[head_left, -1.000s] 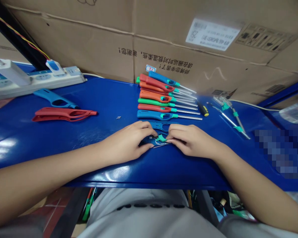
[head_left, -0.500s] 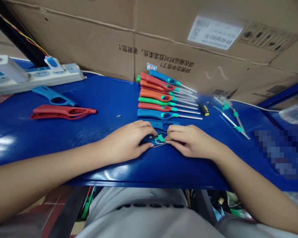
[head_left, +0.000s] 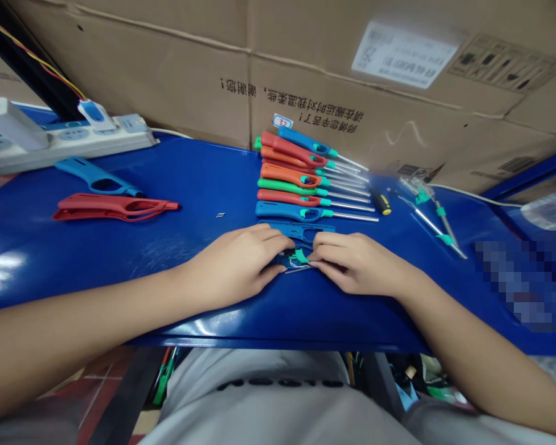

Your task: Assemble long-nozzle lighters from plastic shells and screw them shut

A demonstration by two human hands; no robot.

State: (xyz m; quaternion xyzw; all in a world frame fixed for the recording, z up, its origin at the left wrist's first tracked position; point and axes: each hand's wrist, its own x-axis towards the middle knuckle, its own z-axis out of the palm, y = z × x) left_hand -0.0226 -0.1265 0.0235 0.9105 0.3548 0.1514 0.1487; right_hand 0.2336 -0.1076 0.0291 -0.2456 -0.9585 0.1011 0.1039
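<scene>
The left hand point(head_left: 243, 262) is bent around the left end of a blue shell point(head_left: 283, 262), which lies on the counter point(head_left: 204, 179) close to its front edge; the thumb is on the near side and the fingers are on the far side, so this hand grips the shell; a small dark part point(head_left: 288, 252) shows just beside its fingertips. The right hand point(head_left: 352, 262) has its thumb and bent fingers at the right end of the same shell, beside a green trigger point(head_left: 301, 254); whether they grip or only press, I cannot tell, because the tips cover the place. White wires point(head_left: 293, 263) curve below the trigger, between the two hands; a thin metal piece point(head_left: 297, 270) lies at the near side of them.

Just beyond the fingers lies a second blue shell point(head_left: 301, 231); behind it is a row of lighters point(head_left: 287, 173) in blue, red, green and orange, with their metal tubes to the right; a screwdriver point(head_left: 382, 202) lies near these tubes, and farther right are loose metal rods point(head_left: 430, 217) with green parts. On the left side are a red shell point(head_left: 111, 207), a light blue shell point(head_left: 95, 177) and a few small pins point(head_left: 220, 215); a power strip point(head_left: 74, 141) stands behind them, before a big carton point(head_left: 167, 68).
</scene>
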